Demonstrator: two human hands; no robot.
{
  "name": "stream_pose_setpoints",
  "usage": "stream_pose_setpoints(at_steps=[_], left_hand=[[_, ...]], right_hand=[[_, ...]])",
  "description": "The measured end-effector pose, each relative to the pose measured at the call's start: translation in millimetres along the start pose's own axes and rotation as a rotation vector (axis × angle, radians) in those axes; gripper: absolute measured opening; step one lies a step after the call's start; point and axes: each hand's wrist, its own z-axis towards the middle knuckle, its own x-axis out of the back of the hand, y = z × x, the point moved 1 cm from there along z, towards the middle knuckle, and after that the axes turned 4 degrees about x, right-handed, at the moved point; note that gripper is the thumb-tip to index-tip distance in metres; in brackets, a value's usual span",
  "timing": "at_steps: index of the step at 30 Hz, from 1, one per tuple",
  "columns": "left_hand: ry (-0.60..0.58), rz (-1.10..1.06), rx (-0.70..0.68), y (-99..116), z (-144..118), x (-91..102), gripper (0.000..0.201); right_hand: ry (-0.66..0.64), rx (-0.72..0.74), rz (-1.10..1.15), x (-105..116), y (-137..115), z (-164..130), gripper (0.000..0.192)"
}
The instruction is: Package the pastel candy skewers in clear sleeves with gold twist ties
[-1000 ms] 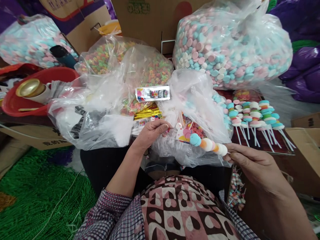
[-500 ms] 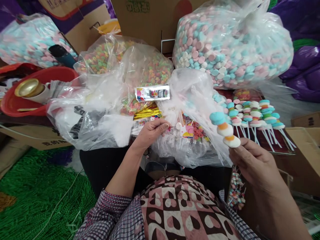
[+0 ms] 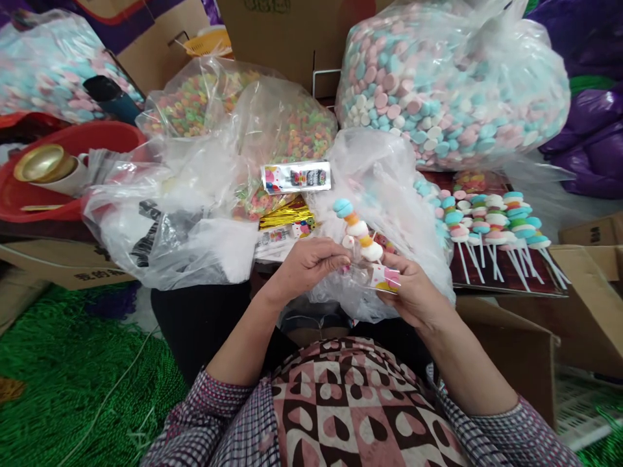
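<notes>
My right hand (image 3: 413,285) pinches the low end of a marshmallow skewer (image 3: 357,228), its blue, orange and white candies leaning up to the left. Between my hands is a small clear plastic wrapper (image 3: 385,277) with a pink and yellow printed end. The thumb and fingers of my left hand (image 3: 314,263) are pressed together on the wrapper's other side. Right of my hands, finished-looking marshmallow skewers (image 3: 496,220) lie in a row with their white sticks toward me. Beyond my left hand lie a stack of printed wrappers (image 3: 296,176) and gold twist ties (image 3: 287,215).
A large bag of marshmallows (image 3: 452,97) stands at the back right. Bags of ring gummies (image 3: 292,123) are at the back centre. On the left sits a red basin (image 3: 117,137) holding a bowl and mug. An open cardboard box (image 3: 516,357) is low at right.
My right hand has brought the marshmallow skewer leftward from the right side to the wrapper near my left hand. My left hand has barely moved.
</notes>
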Motion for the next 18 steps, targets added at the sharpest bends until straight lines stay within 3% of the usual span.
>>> stream_pose_setpoints(at_steps=[4, 10, 14, 18], left_hand=[[0.059, 0.035, 0.003, 1, -1, 6.3, 0.027], [-0.039, 0.067, -0.028, 3, -1, -1.4, 0.026], [0.026, 0.088, 0.004, 0, -1, -7.4, 0.030], [0.076, -0.049, 0.121, -12, -2, -6.6, 0.034]], right_hand=[[0.036, 0.036, 0.019, 0, -6, 0, 0.042], [-0.045, 0.068, -0.040, -13, 6, 7, 0.035], [0.082, 0.146, -0.058, -17, 10, 10, 0.032], [0.155, 0.128, -0.047, -17, 0, 5, 0.032]])
